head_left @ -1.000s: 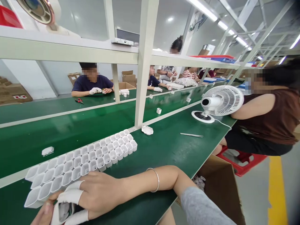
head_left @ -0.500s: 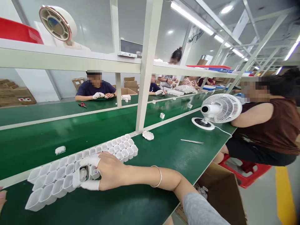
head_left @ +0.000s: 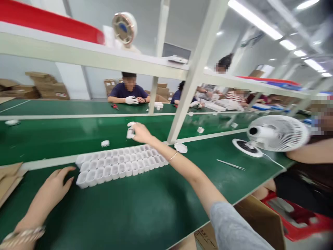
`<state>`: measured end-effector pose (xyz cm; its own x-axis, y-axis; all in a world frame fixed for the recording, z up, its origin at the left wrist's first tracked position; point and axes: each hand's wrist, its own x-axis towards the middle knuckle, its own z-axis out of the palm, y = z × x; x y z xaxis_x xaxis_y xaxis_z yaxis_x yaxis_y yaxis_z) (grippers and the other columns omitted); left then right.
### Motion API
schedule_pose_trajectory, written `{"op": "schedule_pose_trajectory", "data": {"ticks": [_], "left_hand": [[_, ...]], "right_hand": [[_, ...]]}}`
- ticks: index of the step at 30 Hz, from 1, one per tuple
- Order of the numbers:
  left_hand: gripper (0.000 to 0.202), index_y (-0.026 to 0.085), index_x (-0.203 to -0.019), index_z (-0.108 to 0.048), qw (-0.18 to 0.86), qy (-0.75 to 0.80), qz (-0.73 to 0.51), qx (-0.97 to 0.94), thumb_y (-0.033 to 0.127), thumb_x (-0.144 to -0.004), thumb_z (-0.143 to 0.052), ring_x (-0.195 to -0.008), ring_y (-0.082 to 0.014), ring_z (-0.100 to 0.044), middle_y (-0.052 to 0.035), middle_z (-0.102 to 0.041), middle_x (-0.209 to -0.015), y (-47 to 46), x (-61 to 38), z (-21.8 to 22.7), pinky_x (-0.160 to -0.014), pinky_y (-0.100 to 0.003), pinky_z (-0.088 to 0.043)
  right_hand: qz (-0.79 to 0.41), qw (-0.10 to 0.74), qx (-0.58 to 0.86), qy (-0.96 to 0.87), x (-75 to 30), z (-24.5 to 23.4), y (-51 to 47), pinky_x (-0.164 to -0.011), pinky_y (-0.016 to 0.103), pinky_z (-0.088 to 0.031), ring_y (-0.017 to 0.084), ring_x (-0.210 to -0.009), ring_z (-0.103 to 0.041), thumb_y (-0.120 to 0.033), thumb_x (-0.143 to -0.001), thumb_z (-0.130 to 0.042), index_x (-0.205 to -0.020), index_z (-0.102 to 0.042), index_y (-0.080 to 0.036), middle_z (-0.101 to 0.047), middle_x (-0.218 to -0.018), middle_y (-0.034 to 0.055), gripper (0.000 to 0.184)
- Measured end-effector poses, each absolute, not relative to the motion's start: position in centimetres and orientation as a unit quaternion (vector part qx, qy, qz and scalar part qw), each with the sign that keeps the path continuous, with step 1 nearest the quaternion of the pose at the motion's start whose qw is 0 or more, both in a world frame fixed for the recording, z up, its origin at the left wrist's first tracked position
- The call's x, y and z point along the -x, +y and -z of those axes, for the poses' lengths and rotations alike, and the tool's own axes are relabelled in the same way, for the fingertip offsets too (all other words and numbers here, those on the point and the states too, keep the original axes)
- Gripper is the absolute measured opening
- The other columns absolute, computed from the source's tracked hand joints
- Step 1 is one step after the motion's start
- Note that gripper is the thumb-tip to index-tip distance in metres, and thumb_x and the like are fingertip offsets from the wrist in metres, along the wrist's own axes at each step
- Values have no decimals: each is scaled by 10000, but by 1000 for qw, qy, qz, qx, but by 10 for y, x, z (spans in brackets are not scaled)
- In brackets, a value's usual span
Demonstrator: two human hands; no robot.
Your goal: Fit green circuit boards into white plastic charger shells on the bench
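My right hand, with white finger cots on some fingers, is stretched far forward over the green conveyor belt and is closed on a small white plastic case. My left hand lies flat on the green table with its fingers spread, just left of the near end of a long white tray of small cups. Another white case lies on the belt to the left of my right hand.
A white desk fan stands at the right, with a person seated beside it. Tweezers and a white lid lie on the table. Other workers sit across the belt. A cardboard box sits below the table edge.
My right hand lifted off the tray with the white case and reached forward over the belt. My left hand came down flat beside the tray. The view swung left.
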<state>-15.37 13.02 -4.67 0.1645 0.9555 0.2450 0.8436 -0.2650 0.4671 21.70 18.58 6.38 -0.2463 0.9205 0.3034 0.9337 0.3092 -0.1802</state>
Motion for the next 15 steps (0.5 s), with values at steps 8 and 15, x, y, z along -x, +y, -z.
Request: {"op": "schedule_pose_trajectory", "data": {"ticks": [8,15], "left_hand": [[413,164,-1269,-503,102,629,-223,-738,336,-911,-391,-1105,-292,-625,-167,-566,-1266,120,143,46,-946,-407,-514],[519,171,-1393,-411,79,575,-262,-771,360,-914,-349,-1254,-330,-561,-179,-504,-1400,122,142,48,-1010,-464,-495]], "right_hand": [[-52,102,676,-728,-234,-23,245,-910,285,-444,215,-1086,-590,-8,-823,-534,-1329,-469,-39,-618,-1253,203,511],[-35,52,660,-749,-196,-45,236,-1003,439,-437,326,-1244,-531,-211,-864,-663,-1318,-520,-126,-577,-1311,213,483]]}}
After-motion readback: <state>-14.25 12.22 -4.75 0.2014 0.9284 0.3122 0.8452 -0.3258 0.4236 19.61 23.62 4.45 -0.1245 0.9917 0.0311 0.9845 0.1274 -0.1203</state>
